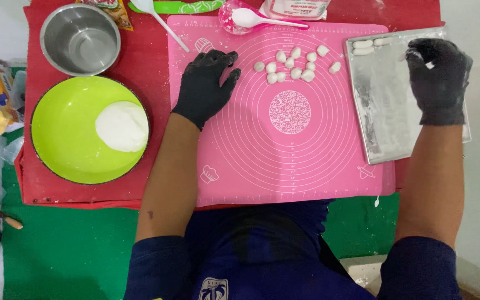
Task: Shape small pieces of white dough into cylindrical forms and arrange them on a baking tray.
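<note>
Left hand (205, 83), black-gloved, lies palm down on the pink mat (284, 161), fingers spread, holding nothing. About 10 small white dough pieces (293, 64) sit in a loose cluster on the mat just right of it, apart from the fingertips.

Right hand (439, 78), also gloved, rests on the far right part of the floured metal tray (384, 122), fingers curled down over it; a white speck shows near the fingertips, but whether anything is pinched cannot be told. 3 shaped pieces (369, 46) lie in the tray's far left corner, well apart from this hand.

Handling, as judged: the pieces look soft, light and easily dented, and likely tacky where unfloured. Each is best taken from the sides with a light 2-finger pinch, not pressed from above. The tray looks thin, stiff and light; it is best taken by the raised rim, kept level so the pieces do not slide.

On the red bench (34, 191) left of the mat: a green bowl (62, 133) holding a large white dough lump (121, 126), and an empty steel bowl (80, 39). A white spoon (251, 19) lies on a pink dish beyond the mat.
</note>
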